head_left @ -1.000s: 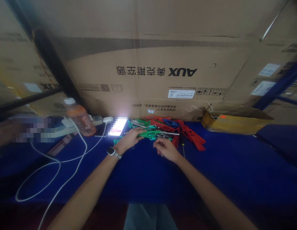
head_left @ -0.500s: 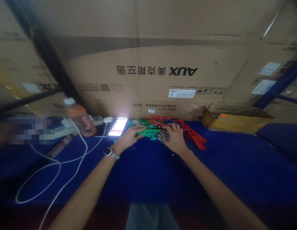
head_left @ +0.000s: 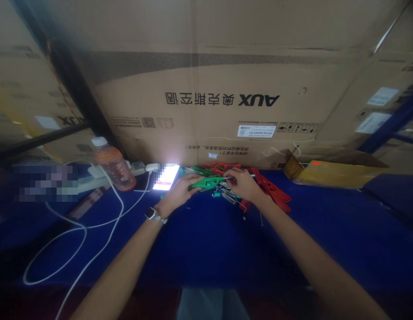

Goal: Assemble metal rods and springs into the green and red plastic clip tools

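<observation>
We see left hand [head_left: 180, 190] curled round green plastic clamp [head_left: 208, 182], at back of blue tabletop [head_left: 206, 240], near lit phone [head_left: 165, 177]. Right hand [head_left: 243, 183] pinches clamp's far end, possibly metal spring; blurred. Risk, we judge: pinch slips, small part flies into red clamps [head_left: 273, 191].

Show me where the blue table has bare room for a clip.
Bare: the wide blue table right of the red clips, in front of the flat carton; also the near strip between the forearms. Crowded: around the green clip at left hand and right hand, and the left side with phone, bottle and white cable.
</observation>
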`<state>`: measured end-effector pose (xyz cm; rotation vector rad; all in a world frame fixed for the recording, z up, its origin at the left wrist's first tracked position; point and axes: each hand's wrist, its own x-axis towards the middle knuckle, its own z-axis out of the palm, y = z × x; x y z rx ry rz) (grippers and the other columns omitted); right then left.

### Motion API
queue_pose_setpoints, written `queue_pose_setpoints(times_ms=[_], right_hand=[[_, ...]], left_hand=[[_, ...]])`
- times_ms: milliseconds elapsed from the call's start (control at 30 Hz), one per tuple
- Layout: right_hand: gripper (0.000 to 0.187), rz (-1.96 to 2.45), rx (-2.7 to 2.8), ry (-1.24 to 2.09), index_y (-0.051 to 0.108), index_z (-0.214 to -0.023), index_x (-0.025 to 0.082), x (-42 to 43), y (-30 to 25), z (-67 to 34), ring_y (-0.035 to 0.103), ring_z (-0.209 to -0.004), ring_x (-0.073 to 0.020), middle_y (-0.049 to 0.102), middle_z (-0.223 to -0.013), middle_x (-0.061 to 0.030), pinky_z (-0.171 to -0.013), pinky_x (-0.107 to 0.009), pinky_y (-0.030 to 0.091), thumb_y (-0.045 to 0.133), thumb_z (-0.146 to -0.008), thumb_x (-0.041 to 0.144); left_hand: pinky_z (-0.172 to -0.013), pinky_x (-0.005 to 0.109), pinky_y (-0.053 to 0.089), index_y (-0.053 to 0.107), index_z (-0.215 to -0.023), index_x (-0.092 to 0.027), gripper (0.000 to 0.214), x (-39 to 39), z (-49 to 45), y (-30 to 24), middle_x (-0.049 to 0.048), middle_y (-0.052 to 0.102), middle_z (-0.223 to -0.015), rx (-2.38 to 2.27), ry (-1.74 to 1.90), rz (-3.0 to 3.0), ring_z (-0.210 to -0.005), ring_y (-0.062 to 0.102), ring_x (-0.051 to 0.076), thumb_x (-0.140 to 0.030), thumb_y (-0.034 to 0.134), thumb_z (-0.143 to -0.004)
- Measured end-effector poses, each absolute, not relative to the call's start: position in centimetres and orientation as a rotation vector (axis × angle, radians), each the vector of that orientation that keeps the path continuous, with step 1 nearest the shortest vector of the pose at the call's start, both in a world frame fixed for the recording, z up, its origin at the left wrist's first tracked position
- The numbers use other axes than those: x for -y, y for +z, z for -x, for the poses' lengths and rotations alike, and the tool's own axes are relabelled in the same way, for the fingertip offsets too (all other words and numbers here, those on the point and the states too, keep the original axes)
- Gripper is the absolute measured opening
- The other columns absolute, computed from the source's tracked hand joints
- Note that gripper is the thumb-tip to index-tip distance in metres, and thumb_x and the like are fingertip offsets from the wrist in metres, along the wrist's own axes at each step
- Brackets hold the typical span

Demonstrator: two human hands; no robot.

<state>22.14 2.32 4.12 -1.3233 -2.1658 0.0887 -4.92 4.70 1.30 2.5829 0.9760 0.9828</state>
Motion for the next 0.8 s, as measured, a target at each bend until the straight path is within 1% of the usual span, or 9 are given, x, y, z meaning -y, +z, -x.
queue_pose_setpoints(times_ms=[100,167,300,367,467,533,600,700,800], right_hand=[[0.030,1.405,2.178,0.118,0.071,-0.101,0.019,-1.3,4.6,-22.1,0.066,-0.078,-0.0180,0.074,-0.100,-0.0054,-0.075,-0.028,0.046,0.059,-0.076,0.009],[0.033,1.528,2.183,0.182,0.071,-0.106,0.024,-0.5,5.1,-22.1,0.067,-0.082,-0.0200,0.075,-0.098,-0.0023,-0.071,-0.027,0.044,0.061,-0.076,0.014],[0.029,1.658,2.245,0.272,0.070,-0.112,0.028,1.0,6.1,-21.9,0.068,-0.083,-0.0213,0.075,-0.090,-0.0003,-0.067,-0.027,0.040,0.060,-0.085,0.028],[0.028,1.662,2.259,0.293,0.071,-0.112,0.029,1.2,6.3,-21.7,0.069,-0.083,-0.0218,0.075,-0.087,-0.0007,-0.067,-0.027,0.040,0.056,-0.091,0.041],[0.039,1.661,2.240,0.302,0.072,-0.106,0.030,1.2,6.2,-21.1,0.069,-0.083,-0.0225,0.075,-0.086,-0.0014,-0.069,-0.028,0.042,0.049,-0.094,0.058],[0.040,1.634,2.236,0.352,0.072,-0.104,0.029,0.9,5.9,-20.9,0.069,-0.083,-0.0220,0.075,-0.087,-0.0011,-0.070,-0.029,0.043,0.049,-0.094,0.059],[0.038,1.559,2.223,0.510,0.072,-0.102,0.028,0.5,5.7,-21.0,0.068,-0.082,-0.0205,0.075,-0.089,-0.0007,-0.072,-0.030,0.044,0.049,-0.095,0.057],[0.041,1.395,2.167,0.931,0.069,-0.103,0.022,0.0,5.6,-21.5,0.064,-0.069,-0.0167,0.073,-0.085,-0.0018,-0.066,-0.029,0.046,0.047,-0.096,0.056],[0.044,1.257,2.149,1.225,0.064,-0.116,0.020,-0.3,5.8,-22.1,0.060,-0.064,-0.0149,0.071,-0.085,-0.0019,-0.060,-0.028,0.048,0.064,-0.086,0.053]], left_hand=[[-0.105,0.048,0.050,0.063,-0.132,-0.024,0.039,-4.1,4.7,1.5,0.0093,0.065,-0.127,-0.947,0.985,-2.612,-0.118,0.061,0.025,-0.022,0.062,-0.094],[-0.107,0.048,0.049,0.061,-0.135,-0.025,0.040,-3.6,4.4,1.7,0.0084,0.064,-0.130,-0.934,0.958,-2.627,-0.121,0.059,0.025,-0.024,0.062,-0.095],[-0.108,0.048,0.049,0.060,-0.136,-0.025,0.043,-2.9,4.0,1.7,0.0088,0.061,-0.135,-0.922,0.882,-2.618,-0.125,0.057,0.026,-0.023,0.063,-0.094],[-0.107,0.049,0.049,0.060,-0.136,-0.026,0.043,-2.8,3.9,1.6,0.0090,0.062,-0.135,-0.930,0.853,-2.599,-0.124,0.058,0.026,-0.025,0.064,-0.093],[-0.105,0.050,0.050,0.061,-0.136,-0.027,0.042,-2.8,3.8,1.6,0.0095,0.064,-0.132,-0.915,0.827,-2.566,-0.122,0.060,0.026,-0.029,0.064,-0.094],[-0.105,0.050,0.050,0.061,-0.136,-0.026,0.042,-2.7,3.8,1.7,0.0100,0.065,-0.132,-0.887,0.824,-2.540,-0.122,0.060,0.027,-0.032,0.063,-0.094],[-0.105,0.050,0.050,0.060,-0.137,-0.026,0.043,-2.6,3.8,2.0,0.0099,0.066,-0.131,-0.852,0.826,-2.522,-0.121,0.061,0.026,-0.034,0.062,-0.095],[-0.108,0.049,0.048,0.057,-0.140,-0.025,0.043,-2.2,3.7,2.4,0.0093,0.065,-0.134,-0.766,0.789,-2.527,-0.123,0.061,0.025,-0.033,0.058,-0.098],[-0.112,0.047,0.045,0.053,-0.143,-0.026,0.044,-1.4,3.3,3.1,0.0083,0.059,-0.143,-0.696,0.732,-2.513,-0.128,0.059,0.025,-0.031,0.054,-0.100]])
